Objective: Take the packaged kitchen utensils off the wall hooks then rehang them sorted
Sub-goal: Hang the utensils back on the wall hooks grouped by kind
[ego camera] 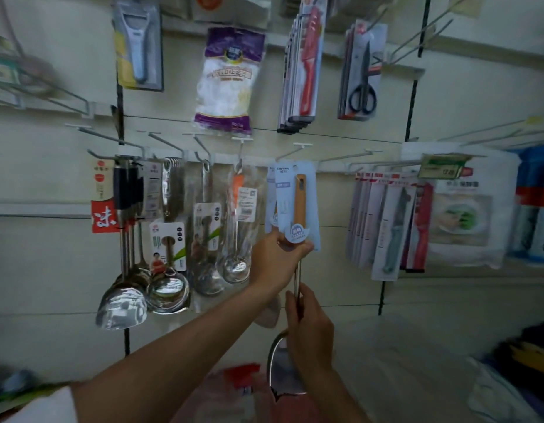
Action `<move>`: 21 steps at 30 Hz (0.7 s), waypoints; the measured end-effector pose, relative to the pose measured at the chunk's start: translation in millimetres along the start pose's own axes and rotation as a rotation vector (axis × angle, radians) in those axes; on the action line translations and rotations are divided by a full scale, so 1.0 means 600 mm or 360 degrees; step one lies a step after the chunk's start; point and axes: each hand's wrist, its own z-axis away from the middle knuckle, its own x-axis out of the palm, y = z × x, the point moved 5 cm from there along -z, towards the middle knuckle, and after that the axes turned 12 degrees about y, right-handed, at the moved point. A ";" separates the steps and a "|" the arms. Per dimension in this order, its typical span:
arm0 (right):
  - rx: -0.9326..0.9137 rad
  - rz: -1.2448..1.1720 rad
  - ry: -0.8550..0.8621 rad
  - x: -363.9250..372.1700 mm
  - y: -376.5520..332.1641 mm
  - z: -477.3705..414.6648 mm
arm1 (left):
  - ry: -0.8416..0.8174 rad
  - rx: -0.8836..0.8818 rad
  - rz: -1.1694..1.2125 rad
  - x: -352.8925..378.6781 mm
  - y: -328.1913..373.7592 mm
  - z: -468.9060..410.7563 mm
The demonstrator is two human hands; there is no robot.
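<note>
You hold a packaged spatula (pixel 299 206) upright in front of the middle row of wall hooks (pixel 295 149). Its orange handle is fixed to a pale blue card (pixel 284 190), and its steel blade (pixel 282 370) hangs low near the bottom edge of the view. Your hands are apart, one above the other. Your left hand (pixel 276 257) grips the lower edge of the card, and your right hand (pixel 310 331) is wrapped round the thin metal shaft below it. The card's top edge sits just under a hook tip, but whether it is threaded on cannot be told. A second blue card hangs close behind it. To the left, steel ladles (pixel 124 306) and skimmers crowd the hooks, nearly touching one another. To the right there is bare wall and an unloaded hook (pixel 350 157), then a tight stack of packaged knives (pixel 392 227). On the row above hang a peeler (pixel 139 44), a white bag (pixel 225 80), red knife packs (pixel 304 65) and scissors (pixel 362 80).
</note>
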 end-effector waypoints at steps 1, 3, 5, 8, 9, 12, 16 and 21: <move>-0.0009 -0.0008 -0.0005 0.002 -0.001 -0.003 | -0.0006 0.0000 -0.0008 0.003 -0.001 -0.003; -0.0028 -0.0016 -0.0007 0.008 -0.003 -0.007 | 0.0002 0.0000 0.0006 0.007 -0.002 -0.009; -0.0018 -0.0051 0.0006 0.011 -0.007 -0.012 | 0.0037 0.0006 0.0022 0.009 -0.006 -0.017; -0.0002 -0.0081 0.0015 0.014 -0.012 -0.018 | 0.0057 0.0031 0.0031 0.012 -0.007 -0.026; -0.0010 -0.0084 0.0006 0.015 -0.014 -0.021 | 0.0055 0.0034 0.0034 0.013 -0.007 -0.029; 0.0012 -0.0149 -0.0047 0.021 -0.016 -0.023 | 0.0046 0.0049 0.0004 0.016 -0.009 -0.036; 0.0037 -0.0155 -0.0064 0.029 -0.011 -0.029 | 0.0054 0.0079 0.0006 0.022 -0.010 -0.044; -0.0013 -0.0159 -0.0037 0.032 -0.010 -0.035 | 0.0073 0.0063 0.0075 0.024 -0.013 -0.050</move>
